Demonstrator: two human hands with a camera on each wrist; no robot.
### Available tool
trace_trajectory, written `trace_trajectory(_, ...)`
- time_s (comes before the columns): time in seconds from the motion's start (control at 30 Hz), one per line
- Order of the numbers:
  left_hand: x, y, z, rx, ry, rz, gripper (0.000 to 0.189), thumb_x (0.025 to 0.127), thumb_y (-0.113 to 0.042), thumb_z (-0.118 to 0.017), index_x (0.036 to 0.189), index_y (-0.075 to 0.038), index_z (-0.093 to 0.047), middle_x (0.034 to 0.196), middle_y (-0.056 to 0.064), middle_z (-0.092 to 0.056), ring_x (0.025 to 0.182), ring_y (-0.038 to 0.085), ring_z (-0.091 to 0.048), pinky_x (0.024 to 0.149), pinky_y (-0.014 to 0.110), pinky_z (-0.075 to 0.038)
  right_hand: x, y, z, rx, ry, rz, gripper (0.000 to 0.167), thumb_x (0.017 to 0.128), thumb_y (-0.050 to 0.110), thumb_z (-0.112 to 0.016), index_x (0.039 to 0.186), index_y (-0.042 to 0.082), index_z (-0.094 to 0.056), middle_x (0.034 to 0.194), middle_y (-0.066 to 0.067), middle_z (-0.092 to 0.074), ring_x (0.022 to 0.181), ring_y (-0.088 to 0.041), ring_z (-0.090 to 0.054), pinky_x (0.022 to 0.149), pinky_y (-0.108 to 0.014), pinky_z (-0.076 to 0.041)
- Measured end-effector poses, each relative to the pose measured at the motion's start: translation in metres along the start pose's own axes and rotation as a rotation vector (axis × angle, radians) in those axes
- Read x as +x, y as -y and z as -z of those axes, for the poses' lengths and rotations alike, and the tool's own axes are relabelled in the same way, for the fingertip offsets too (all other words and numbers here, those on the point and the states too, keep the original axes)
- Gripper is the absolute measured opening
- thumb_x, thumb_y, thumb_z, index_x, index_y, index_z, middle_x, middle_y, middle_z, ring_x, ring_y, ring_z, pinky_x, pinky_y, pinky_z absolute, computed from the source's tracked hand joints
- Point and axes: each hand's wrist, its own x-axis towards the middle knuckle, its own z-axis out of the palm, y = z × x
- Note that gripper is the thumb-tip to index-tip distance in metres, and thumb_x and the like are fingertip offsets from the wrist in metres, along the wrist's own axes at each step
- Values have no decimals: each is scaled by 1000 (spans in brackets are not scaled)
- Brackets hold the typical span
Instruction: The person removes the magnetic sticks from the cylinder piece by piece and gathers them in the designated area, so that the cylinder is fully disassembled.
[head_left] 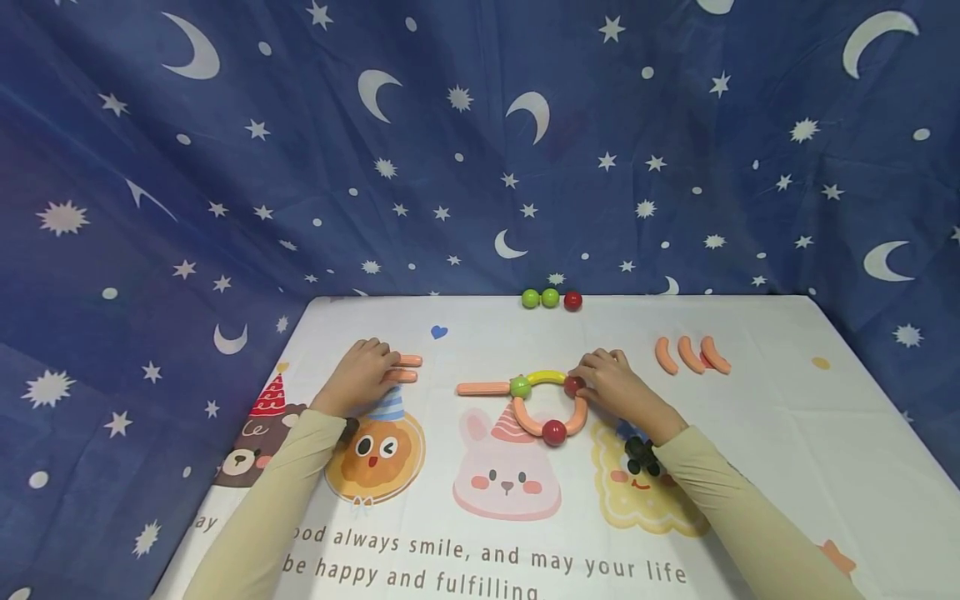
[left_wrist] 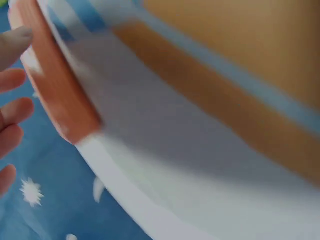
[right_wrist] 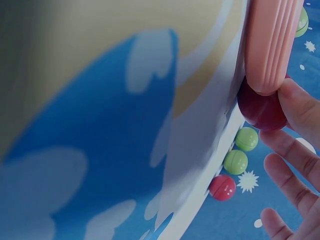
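In the head view my right hand (head_left: 611, 382) pinches a red ball (head_left: 574, 386) between thumb and fingers. That ball sits in a ring with a yellow curved stick (head_left: 547, 377), a green ball (head_left: 521, 386), two orange curved sticks (head_left: 525, 419) and another red ball (head_left: 554, 432). A straight orange stick (head_left: 483, 388) points left from the green ball. An orange stick (right_wrist: 270, 47) meets the pinched ball in the right wrist view. My left hand (head_left: 362, 377) is at the left ends of two straight orange sticks (head_left: 408, 361); in its wrist view the thumb overlaps one stick (left_wrist: 55, 75), the fingers spread apart.
Three orange curved sticks (head_left: 690, 356) lie at the right of the table. Two green balls (head_left: 550, 297) and a red ball (head_left: 573, 301) stand at the back edge, before a blue star-patterned curtain (head_left: 480, 167). The white tablecloth (head_left: 795, 467) has printed cartoon figures and lettering.
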Motion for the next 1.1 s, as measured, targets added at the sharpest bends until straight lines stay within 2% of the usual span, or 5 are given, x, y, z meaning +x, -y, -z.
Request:
trace_trajectory(0.2, 17, -27, 8, 2, -73, -85, 22, 80, -23, -72, 95, -9, -67, 84, 5, -60, 82, 23, -53, 85, 41, -44, 0, 0, 1, 12, 15, -17, 30, 77, 23, -76, 105, 11, -70, 98, -4, -64, 98, -23, -54, 86, -44, -38)
trace_trajectory(0.37, 32, -54, 8, 5, -75, -161, 27, 78, -26, -73, 99, -11, -65, 91, 4, -63, 90, 23, -57, 89, 40, -44, 0, -1, 1, 0, 19, -14, 31, 78, 24, -75, 105, 11, -70, 98, -4, -64, 98, -23, -54, 86, -45, -38)
trace_trajectory(0.6, 46, -85, 3, 2, -82, -237, 20, 85, -28, -66, 98, -12, -66, 90, 3, -64, 89, 21, -58, 87, 38, -45, 0, -3, 2, -53, 6, 32, 32, 76, 26, -77, 104, 12, -70, 97, -4, -65, 97, -23, -54, 84, -45, -38)
trace_trajectory(0.8, 50, -96, 0, 25, -14, -250, 19, 86, -28, -63, 99, -14, -66, 88, 1, -63, 86, 20, -58, 86, 36, -47, 4, -2, 5, -75, -3, 79, 36, 76, 28, -77, 106, 10, -69, 98, -5, -65, 97, -23, -54, 84, -46, -38)
trace_trajectory(1.1, 51, -96, -10, 57, 37, -251, 23, 82, -31, -69, 98, -16, -63, 88, 0, -61, 87, 18, -55, 86, 35, -46, 27, 14, 16, -105, -8, 221, 36, 76, 28, -77, 108, 12, -68, 98, -5, -65, 96, -24, -54, 85, -47, -38)
